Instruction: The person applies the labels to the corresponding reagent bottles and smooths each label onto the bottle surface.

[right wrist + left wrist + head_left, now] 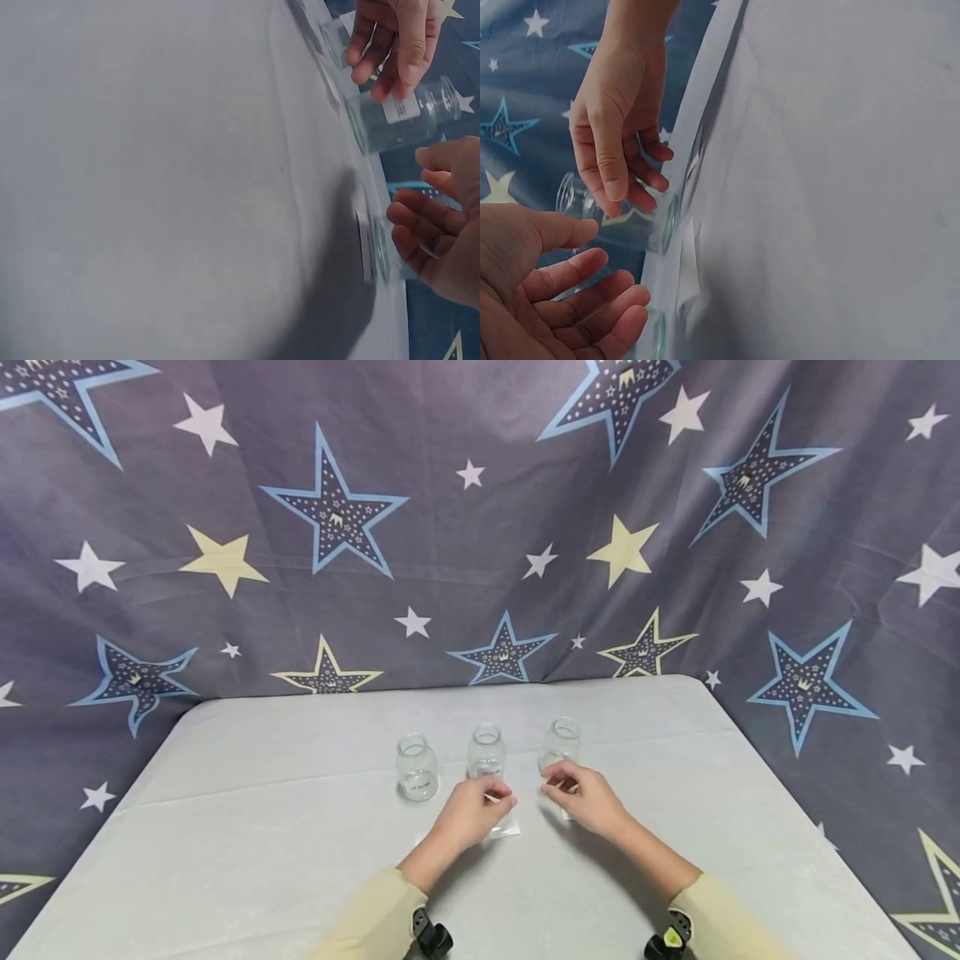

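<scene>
Glass jars [417, 777] stand in a row toward the far edge of the counter [300, 860], probably spaced so you can reach each separately, while your left hand [472, 814] and right hand [590, 797] hover apart, fingers loosely bent, gripping nothing.

Gap between two rightmost jars [562, 743]

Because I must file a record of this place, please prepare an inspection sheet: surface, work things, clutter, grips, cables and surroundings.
Surface: pale cloth, faintly creased.
Job's things: left jar, middle jar and right jar stand upright; papers lie before them, partly hidden.
Clutter: nothing seen.
Grips: left grip and right grip are bare hands, fingers loosely bent, nothing visibly held.
Cables: nothing seen.
Surroundings: starry curtain behind and at both sides.
</scene>
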`<act>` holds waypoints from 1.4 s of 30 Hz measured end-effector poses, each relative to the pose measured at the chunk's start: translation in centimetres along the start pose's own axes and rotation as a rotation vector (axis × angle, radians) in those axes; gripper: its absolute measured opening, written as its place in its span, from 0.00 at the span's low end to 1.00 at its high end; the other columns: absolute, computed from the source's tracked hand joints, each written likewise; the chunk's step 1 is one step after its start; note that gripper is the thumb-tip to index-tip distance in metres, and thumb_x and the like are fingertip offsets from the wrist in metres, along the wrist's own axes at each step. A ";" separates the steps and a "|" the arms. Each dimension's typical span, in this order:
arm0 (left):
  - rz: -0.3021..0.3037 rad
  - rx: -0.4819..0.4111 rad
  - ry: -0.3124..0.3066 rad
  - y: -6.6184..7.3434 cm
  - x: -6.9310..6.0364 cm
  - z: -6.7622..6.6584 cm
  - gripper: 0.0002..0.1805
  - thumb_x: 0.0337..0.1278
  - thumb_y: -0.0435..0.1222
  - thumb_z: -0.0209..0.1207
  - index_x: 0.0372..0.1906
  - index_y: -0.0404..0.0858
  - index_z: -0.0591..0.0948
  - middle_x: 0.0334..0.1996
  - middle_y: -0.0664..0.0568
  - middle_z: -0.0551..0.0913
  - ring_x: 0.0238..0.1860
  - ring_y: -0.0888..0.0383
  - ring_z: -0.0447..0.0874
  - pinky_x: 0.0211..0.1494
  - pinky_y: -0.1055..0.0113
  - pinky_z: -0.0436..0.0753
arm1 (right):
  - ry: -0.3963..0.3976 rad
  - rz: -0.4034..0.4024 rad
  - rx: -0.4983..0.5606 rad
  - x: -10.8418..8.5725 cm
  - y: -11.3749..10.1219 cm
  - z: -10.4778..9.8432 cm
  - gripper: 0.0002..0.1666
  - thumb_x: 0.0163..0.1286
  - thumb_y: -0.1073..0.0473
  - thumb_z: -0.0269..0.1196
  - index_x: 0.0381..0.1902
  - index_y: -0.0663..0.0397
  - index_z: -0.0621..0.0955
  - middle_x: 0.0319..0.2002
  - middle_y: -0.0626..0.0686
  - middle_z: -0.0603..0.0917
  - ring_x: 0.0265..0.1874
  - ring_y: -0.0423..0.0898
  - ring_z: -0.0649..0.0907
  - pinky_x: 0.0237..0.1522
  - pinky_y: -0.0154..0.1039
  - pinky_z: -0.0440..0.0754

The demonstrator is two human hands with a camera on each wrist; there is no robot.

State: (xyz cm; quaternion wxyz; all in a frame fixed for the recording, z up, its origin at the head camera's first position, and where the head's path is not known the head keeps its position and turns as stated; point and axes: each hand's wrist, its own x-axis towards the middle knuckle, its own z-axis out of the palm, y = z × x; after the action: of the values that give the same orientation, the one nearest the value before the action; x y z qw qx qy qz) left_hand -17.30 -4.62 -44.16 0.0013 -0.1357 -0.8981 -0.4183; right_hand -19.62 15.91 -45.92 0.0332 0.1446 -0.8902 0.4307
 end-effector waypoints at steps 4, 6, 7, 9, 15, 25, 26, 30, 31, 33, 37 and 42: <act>0.013 -0.008 -0.024 0.6 0.3 0.7 0.10 0.54 0.38 0.61 0.38 0.36 0.82 0.36 0.46 0.85 0.33 0.58 0.82 0.37 0.69 0.78 | -0.037 -0.037 -0.044 -0.2 0.7 -1.0 0.12 0.60 0.60 0.65 0.41 0.59 0.81 0.31 0.50 0.85 0.30 0.40 0.81 0.33 0.30 0.77; 0.018 -0.011 -0.038 0.8 0.4 1.0 0.10 0.53 0.37 0.61 0.38 0.35 0.82 0.37 0.45 0.85 0.33 0.57 0.82 0.38 0.68 0.79 | -0.059 -0.053 -0.056 -0.4 1.0 -1.5 0.11 0.60 0.60 0.65 0.40 0.59 0.81 0.30 0.50 0.85 0.29 0.40 0.80 0.32 0.30 0.77; 0.017 -0.010 -0.045 1.0 0.5 1.2 0.10 0.53 0.37 0.61 0.38 0.35 0.82 0.37 0.45 0.85 0.34 0.57 0.82 0.38 0.68 0.79 | -0.069 -0.060 -0.060 -0.4 1.2 -1.8 0.11 0.60 0.60 0.65 0.40 0.59 0.81 0.30 0.50 0.85 0.28 0.39 0.80 0.32 0.30 0.77; 0.020 -0.006 -0.060 1.2 0.6 1.7 0.10 0.52 0.37 0.62 0.38 0.35 0.82 0.37 0.45 0.85 0.34 0.56 0.82 0.38 0.68 0.79 | -0.085 -0.068 -0.070 -0.6 1.5 -2.2 0.11 0.60 0.60 0.65 0.39 0.60 0.81 0.29 0.50 0.84 0.28 0.39 0.80 0.31 0.30 0.77; 0.027 0.003 -0.095 1.7 1.2 3.2 0.09 0.52 0.36 0.62 0.37 0.36 0.82 0.37 0.46 0.85 0.35 0.56 0.82 0.41 0.67 0.79 | -0.122 -0.094 -0.133 -1.0 2.2 -3.5 0.11 0.59 0.59 0.66 0.38 0.59 0.81 0.29 0.49 0.83 0.28 0.38 0.78 0.31 0.31 0.76; 0.008 0.025 -0.139 2.8 2.0 5.1 0.10 0.49 0.33 0.63 0.39 0.36 0.81 0.35 0.49 0.82 0.36 0.58 0.80 0.41 0.69 0.78 | -0.163 -0.084 -0.225 -1.7 2.9 -4.8 0.15 0.54 0.60 0.69 0.38 0.60 0.81 0.29 0.51 0.79 0.25 0.37 0.73 0.27 0.30 0.71; 0.010 0.031 -0.144 2.9 2.1 5.3 0.10 0.49 0.33 0.63 0.39 0.36 0.81 0.34 0.49 0.82 0.36 0.58 0.79 0.41 0.69 0.78 | -0.169 -0.082 -0.231 -1.7 3.0 -4.8 0.15 0.53 0.59 0.70 0.38 0.60 0.81 0.29 0.51 0.78 0.25 0.37 0.72 0.27 0.30 0.70; 0.007 0.066 -0.164 3.2 2.5 5.9 0.13 0.46 0.32 0.64 0.42 0.36 0.81 0.34 0.50 0.81 0.35 0.60 0.77 0.41 0.70 0.76 | -0.188 -0.085 -0.259 -1.9 3.4 -4.8 0.18 0.50 0.58 0.72 0.38 0.58 0.82 0.29 0.50 0.76 0.26 0.38 0.70 0.26 0.30 0.69; 0.000 0.076 -0.169 3.2 2.6 6.1 0.14 0.46 0.33 0.65 0.42 0.36 0.81 0.34 0.50 0.80 0.34 0.60 0.76 0.41 0.71 0.76 | -0.190 -0.086 -0.265 -1.9 3.5 -4.8 0.18 0.50 0.57 0.72 0.38 0.58 0.82 0.29 0.50 0.76 0.26 0.38 0.70 0.26 0.30 0.69; -0.018 0.085 -0.174 3.2 2.7 6.3 0.16 0.45 0.32 0.65 0.44 0.36 0.81 0.34 0.50 0.79 0.33 0.62 0.73 0.40 0.71 0.75 | -0.194 -0.085 -0.276 -1.9 3.6 -4.7 0.18 0.50 0.58 0.72 0.38 0.58 0.82 0.29 0.50 0.75 0.27 0.39 0.71 0.26 0.30 0.69; -0.062 0.112 -0.171 3.2 2.9 6.6 0.18 0.46 0.32 0.64 0.47 0.35 0.80 0.33 0.51 0.77 0.32 0.62 0.71 0.38 0.71 0.74 | -0.197 -0.073 -0.278 -1.8 3.6 -4.6 0.18 0.50 0.58 0.72 0.39 0.58 0.82 0.29 0.50 0.75 0.27 0.40 0.71 0.27 0.30 0.69; -0.063 0.193 -0.149 3.1 3.2 7.2 0.18 0.46 0.32 0.63 0.47 0.34 0.81 0.31 0.51 0.75 0.32 0.60 0.71 0.37 0.69 0.74 | -0.191 -0.056 -0.277 -1.7 3.8 -4.5 0.17 0.50 0.58 0.72 0.38 0.58 0.82 0.29 0.49 0.75 0.28 0.40 0.71 0.28 0.31 0.69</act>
State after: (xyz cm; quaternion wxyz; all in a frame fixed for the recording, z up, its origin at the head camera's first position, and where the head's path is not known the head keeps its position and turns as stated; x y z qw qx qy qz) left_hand -18.81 3.49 -46.13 -0.0655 -0.1373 -0.9356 -0.3185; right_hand -19.39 22.05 -46.31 -0.0199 0.2035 -0.9358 0.2872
